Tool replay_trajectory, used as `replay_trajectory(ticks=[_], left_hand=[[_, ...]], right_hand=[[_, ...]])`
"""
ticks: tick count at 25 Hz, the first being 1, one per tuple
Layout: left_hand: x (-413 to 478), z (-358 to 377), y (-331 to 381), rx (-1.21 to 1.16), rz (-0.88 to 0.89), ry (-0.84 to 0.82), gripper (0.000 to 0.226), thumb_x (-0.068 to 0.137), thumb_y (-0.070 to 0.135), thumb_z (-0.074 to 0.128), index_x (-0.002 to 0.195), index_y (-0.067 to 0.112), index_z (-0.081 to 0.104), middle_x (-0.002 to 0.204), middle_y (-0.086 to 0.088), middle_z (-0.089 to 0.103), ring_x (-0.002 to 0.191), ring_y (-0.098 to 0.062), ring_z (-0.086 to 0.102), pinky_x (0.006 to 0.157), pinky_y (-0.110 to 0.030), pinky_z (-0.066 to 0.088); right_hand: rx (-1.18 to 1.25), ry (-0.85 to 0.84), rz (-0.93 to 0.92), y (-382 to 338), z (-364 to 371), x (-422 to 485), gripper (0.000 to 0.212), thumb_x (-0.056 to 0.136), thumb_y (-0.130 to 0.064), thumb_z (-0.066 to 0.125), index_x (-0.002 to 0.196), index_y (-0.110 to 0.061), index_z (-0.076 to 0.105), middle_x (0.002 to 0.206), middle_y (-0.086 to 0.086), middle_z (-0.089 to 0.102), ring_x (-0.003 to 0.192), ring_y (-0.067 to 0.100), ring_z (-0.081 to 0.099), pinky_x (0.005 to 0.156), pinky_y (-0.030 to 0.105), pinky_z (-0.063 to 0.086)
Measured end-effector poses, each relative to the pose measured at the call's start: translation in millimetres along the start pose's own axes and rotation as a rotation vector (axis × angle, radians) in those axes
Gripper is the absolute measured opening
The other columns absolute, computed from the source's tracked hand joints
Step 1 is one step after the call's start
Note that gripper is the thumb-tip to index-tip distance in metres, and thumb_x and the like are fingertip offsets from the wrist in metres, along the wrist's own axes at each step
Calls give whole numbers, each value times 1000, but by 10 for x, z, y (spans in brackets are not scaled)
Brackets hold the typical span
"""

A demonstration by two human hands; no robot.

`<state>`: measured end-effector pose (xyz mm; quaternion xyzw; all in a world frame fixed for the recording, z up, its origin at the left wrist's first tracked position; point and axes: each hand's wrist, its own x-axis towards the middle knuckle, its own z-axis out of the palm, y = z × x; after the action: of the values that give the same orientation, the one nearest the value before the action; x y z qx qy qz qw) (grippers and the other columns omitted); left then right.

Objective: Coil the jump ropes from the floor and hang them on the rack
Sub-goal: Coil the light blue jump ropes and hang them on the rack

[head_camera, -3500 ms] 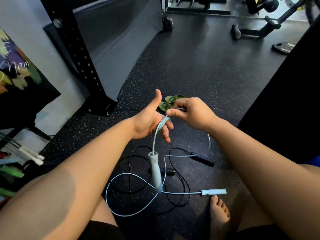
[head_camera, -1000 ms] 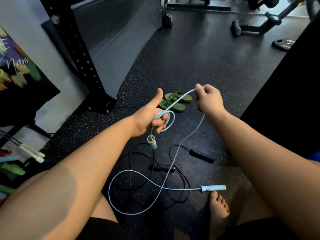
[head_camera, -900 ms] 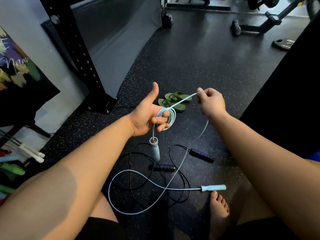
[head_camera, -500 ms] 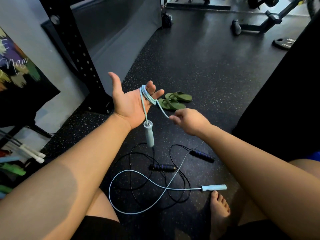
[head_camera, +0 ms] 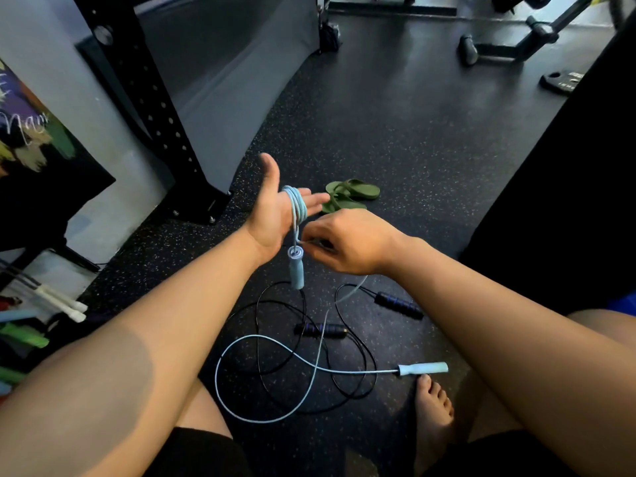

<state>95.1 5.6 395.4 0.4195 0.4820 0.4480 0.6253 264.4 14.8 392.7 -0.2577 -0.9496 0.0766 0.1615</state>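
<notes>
Light blue rope being wound around an open hand

The left hand has its fingers spread flat, the blue jump rope looped around them, one handle dangling below. The right hand pinches the rope just beside it. The rest lies on the floor nearer, over a black jump rope.

floor: black speckled rubber | wall: grey | upright: black perforated steel

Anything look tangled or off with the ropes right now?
Yes: the light blue rope loose on the floor crosses through the black rope loops, so it may snag as the right hand feeds it onto the left hand.
</notes>
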Motion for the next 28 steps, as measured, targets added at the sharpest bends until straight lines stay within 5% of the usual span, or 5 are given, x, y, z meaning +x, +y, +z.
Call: replay_trajectory(ticks=[4,11,16,21,28], left_hand=[[-88,85,-31,258,-14,-314,115,64,100,9,103,17,80,99,-7,78,99,-19,71,91,-30,49],[-94,68,37,170,-103,-403,105,57,102,9,74,9,56,43,1,39,50,-25,52,89,-41,43],[-102,44,85,-78,-107,-332,104,64,98,-4,72,11,52,46,3,34,52,-25,45,106,-44,37],[-103,3,164,-367,-11,-218,101,66,101,6,80,11,51,59,-2,44,67,-25,53,83,-33,48],[10,-92,180,-428,234,106,108,84,88,16,120,-6,52,90,-13,75,98,-30,71,107,-54,47]], right_hand=[[72,130,35,118,-182,13,25,96,-38,54,97,-18,69,81,-7,66,70,15,60,62,31,46],[282,215,336,432,-195,-91,16,92,-41,66,88,-26,61,68,-7,57,60,6,47,60,29,42],[425,145,471,399,49,-98,27,105,-32,45,83,-21,54,67,-5,55,57,4,47,60,28,39],[733,0,631,301,222,-65,34,107,-31,40,84,-17,62,64,6,61,56,15,54,57,27,43],[544,-444,520,150,145,-59,25,101,-29,53,102,-10,70,68,2,71,60,13,60,65,31,50]])
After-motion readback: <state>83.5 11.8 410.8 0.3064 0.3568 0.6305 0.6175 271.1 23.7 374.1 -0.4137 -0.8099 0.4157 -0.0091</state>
